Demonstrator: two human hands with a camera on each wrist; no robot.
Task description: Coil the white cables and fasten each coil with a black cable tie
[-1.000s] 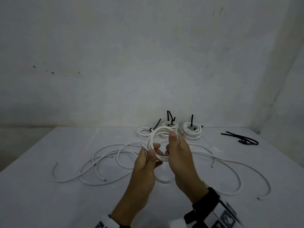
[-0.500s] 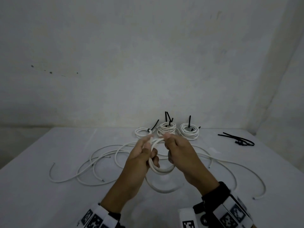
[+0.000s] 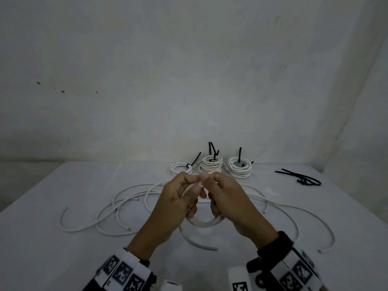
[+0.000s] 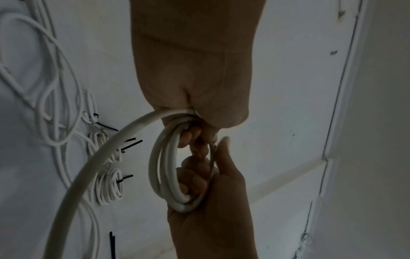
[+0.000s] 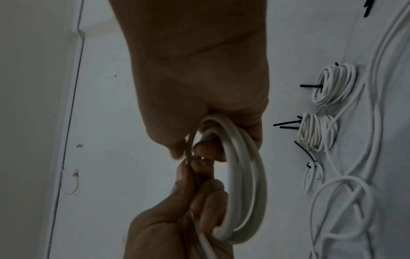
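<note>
A small coil of white cable [image 3: 204, 222] hangs between both hands above the middle of the table. My left hand [image 3: 189, 192] grips its left side with curled fingers. My right hand [image 3: 210, 190] grips the right side, and the thumbs meet on top. A loose tail [image 3: 197, 242] of the same cable curves down toward the table. The left wrist view shows the coil [image 4: 164, 168] looped round the fingers [image 4: 188, 138] of my left hand. The coil [image 5: 239, 184] fills the middle of the right wrist view.
Three tied coils [image 3: 211, 166] with black ties sticking up stand at the back of the white table [image 3: 42, 248]. Loose black cable ties [image 3: 302, 178] lie at the back right. Uncoiled white cables [image 3: 117, 208] sprawl left and right [image 3: 294, 217] of my hands.
The coil has turned from upright between my hands to hanging below them. My thumbs have come together on top, and the loose tail has grown shorter.
</note>
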